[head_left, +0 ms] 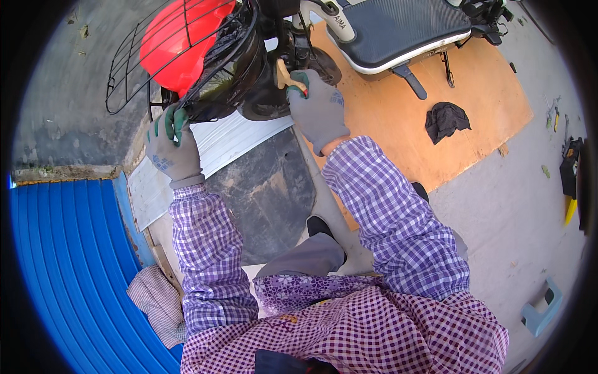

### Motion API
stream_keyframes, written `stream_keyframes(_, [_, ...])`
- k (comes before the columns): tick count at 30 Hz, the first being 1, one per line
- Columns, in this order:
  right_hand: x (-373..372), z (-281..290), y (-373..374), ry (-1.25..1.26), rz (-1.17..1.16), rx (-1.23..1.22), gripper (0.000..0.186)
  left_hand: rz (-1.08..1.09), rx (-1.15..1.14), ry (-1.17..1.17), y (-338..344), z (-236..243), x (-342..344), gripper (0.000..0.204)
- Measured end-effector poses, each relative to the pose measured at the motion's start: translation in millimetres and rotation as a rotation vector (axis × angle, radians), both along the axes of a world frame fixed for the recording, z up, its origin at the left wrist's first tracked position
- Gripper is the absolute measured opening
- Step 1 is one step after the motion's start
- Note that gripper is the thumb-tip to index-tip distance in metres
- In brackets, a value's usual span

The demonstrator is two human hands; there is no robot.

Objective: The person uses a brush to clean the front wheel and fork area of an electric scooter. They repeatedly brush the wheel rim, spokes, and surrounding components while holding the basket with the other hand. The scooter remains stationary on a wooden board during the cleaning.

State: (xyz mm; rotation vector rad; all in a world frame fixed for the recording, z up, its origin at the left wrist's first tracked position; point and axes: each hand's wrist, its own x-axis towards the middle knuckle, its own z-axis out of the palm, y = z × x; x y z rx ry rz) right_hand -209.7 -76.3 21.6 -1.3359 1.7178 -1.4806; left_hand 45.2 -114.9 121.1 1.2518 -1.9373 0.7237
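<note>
My left hand (pixel 167 146), in a grey glove with green fingertips, has its fingers curled at the lower edge of a black wire basket (pixel 124 81), which holds a red plastic object (pixel 168 56). In my right hand (pixel 314 109), also gloved, is a small wooden-handled brush (pixel 283 75), held beside the dark front wheel and fork (pixel 261 100) of an electric scooter. A glossy black curved panel (pixel 237 75) sits between the basket and the brush.
The scooter's dark deck (pixel 411 31) extends right above an orange board (pixel 417 156) bearing a crumpled black cloth (pixel 445 121). Metal sheeting (pixel 149 193) and blue corrugated metal (pixel 68 249) lie left. A dark toolbox (pixel 570 168) and pale blue stool (pixel 539 308) stand right.
</note>
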Motion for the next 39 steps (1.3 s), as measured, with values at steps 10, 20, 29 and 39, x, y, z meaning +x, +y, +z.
stream_keyframes(10, [-5.7, -9.4, 6.3, -0.134, -0.032, -0.130, 0.032, -0.001, 0.012, -0.057, 0.3, -1.3, 4.5, 0.018])
stream_keyframes(20, [-22.9, 1.1, -18.9, -0.113, 0.063, -0.060, 0.024, 0.051, 0.076, 0.024, 4.8, -3.1, 7.5, 0.023])
stream_keyframes(29, [-25.9, -0.1, -28.6, -0.107, 0.151, 0.017, 0.028, 0.039, 0.091, 0.080, 4.2, -4.4, 10.2, 0.025])
stream_keyframes(39, [-11.5, -65.8, -5.8, -0.865, 0.073, 0.095, 0.028, -0.020, 0.123, 0.214, 1.6, -7.8, 24.0, 0.025])
